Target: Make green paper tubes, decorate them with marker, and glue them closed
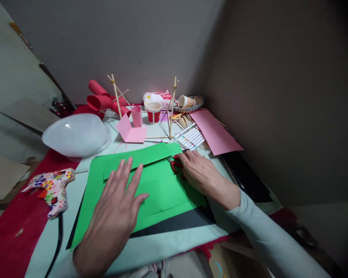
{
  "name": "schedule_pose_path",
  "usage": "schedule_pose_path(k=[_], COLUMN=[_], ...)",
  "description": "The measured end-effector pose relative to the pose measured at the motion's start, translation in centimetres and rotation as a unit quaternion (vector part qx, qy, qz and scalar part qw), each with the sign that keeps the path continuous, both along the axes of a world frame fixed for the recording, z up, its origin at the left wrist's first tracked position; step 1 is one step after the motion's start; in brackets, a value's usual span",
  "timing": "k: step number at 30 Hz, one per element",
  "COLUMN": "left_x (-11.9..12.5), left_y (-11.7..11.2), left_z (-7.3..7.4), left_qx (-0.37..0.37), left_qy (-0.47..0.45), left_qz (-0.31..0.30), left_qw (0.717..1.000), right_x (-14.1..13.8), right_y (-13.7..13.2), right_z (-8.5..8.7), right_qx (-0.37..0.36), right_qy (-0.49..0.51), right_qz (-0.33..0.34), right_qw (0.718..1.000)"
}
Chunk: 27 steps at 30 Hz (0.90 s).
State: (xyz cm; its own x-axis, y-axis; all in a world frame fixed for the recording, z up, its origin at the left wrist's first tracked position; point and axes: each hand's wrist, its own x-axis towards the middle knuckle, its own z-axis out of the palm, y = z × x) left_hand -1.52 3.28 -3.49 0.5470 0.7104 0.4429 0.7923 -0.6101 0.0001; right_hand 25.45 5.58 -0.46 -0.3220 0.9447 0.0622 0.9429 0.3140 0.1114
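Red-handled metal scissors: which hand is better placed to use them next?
Right, probably. The right hand is curled at the handles of the red-handled metal scissors; the left hand is spread open over the green paper sheets, farther away.

The surface (174, 242) is pale, with red cloth (20, 235) at left. Near lies a black sheet (188, 221) under green paper (155, 197); at left, a glue gun (58, 187) and translucent dome (75, 135); far, a cup (154, 117) and pink card (137, 135); far right, markers (191, 137).
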Motion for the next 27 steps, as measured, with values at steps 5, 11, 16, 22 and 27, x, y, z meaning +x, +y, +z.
schedule_pose_path(k=[5,11,16,22,27], left_x=[0.6,0.2,0.0,-0.2,-0.4], left_y=[1.2,1.2,1.5,1.6,1.4], left_z=[-2.0,-2.8,-2.8,-2.5,-2.3], left_qx=[-0.057,-0.031,0.006,0.008,-0.056], left_qy=[0.097,0.109,0.11,0.096,0.104], left_qz=[0.053,0.05,0.025,0.009,0.019], left_qw=[0.992,0.992,0.994,0.995,0.993], right_x=[2.5,4.1,0.3,0.2,0.6], right_y=[-2.0,-5.1,-2.0,-0.2,0.4], right_z=[0.7,4.4,5.0,6.5,6.3], right_qx=[0.033,0.071,0.077,0.075,0.123], right_qy=[0.018,0.05,0.065,0.024,0.106], right_qz=[0.032,-0.025,0.0,-0.052,-0.007], right_qw=[0.999,0.996,0.995,0.996,0.987])
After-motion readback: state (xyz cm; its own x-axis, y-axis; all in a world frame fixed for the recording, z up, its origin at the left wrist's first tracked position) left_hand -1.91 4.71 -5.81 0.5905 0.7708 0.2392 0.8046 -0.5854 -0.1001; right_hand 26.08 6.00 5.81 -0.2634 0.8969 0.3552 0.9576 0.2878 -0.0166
